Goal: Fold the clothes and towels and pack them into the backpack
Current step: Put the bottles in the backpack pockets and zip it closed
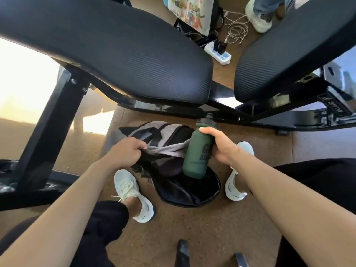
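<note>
Matt green bottle (198,151), cloth backpack (167,135).

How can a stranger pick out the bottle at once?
Below the two black seats, an open backpack lies on the floor between white shoes. The right hand grips the bottle over it. It alone is dark green, with a black cap.

Brown floor (212,237) carries the backpack (188,189), a power strip (221,56), a coiled cable (238,32).
</note>
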`<action>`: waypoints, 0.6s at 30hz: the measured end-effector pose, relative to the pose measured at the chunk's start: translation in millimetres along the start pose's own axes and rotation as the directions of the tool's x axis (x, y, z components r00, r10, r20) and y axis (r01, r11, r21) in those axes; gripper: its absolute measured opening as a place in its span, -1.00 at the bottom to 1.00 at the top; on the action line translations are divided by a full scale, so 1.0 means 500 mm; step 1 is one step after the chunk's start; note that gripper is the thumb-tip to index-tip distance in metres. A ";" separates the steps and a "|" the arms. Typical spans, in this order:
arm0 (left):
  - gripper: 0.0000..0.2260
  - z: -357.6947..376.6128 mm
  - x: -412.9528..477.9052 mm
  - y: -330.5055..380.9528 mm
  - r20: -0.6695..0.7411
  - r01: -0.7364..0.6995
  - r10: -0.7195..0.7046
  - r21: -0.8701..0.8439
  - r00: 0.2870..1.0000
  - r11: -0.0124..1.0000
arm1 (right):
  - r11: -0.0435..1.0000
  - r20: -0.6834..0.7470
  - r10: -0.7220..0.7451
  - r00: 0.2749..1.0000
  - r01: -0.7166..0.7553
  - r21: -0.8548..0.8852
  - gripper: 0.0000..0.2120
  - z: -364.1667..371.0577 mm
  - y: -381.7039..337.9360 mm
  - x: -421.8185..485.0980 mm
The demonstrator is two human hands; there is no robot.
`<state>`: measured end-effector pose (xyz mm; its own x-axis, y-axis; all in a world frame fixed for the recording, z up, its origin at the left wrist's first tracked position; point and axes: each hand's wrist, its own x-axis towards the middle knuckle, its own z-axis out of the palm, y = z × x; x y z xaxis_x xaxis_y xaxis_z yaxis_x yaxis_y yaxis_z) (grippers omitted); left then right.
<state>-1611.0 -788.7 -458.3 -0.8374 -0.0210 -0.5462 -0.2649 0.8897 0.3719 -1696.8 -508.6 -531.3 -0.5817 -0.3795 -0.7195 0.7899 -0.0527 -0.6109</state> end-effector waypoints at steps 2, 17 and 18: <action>-0.59 0.010 -0.002 0.011 -0.005 -0.021 0.021 0.022 1.000 1.000 | 0.988 0.067 -0.027 0.997 0.037 -0.148 -0.66 0.016 -0.006 0.009; -0.27 0.143 0.148 0.208 0.082 -0.192 0.180 0.617 0.980 0.763 | 0.980 0.034 0.083 0.996 -0.075 -0.187 -0.63 -0.050 0.022 0.014; -0.27 0.158 0.164 0.208 0.111 -0.183 0.145 0.613 0.983 0.769 | 0.980 0.032 0.080 0.996 -0.072 -0.186 -0.60 -0.056 0.022 0.016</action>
<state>-1669.4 -661.7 -523.4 -0.8085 0.1592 -0.5666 0.2426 0.9673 -0.0744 -1698.1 -486.3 -553.2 -0.5105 -0.4121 -0.7547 0.7800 0.1476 -0.6082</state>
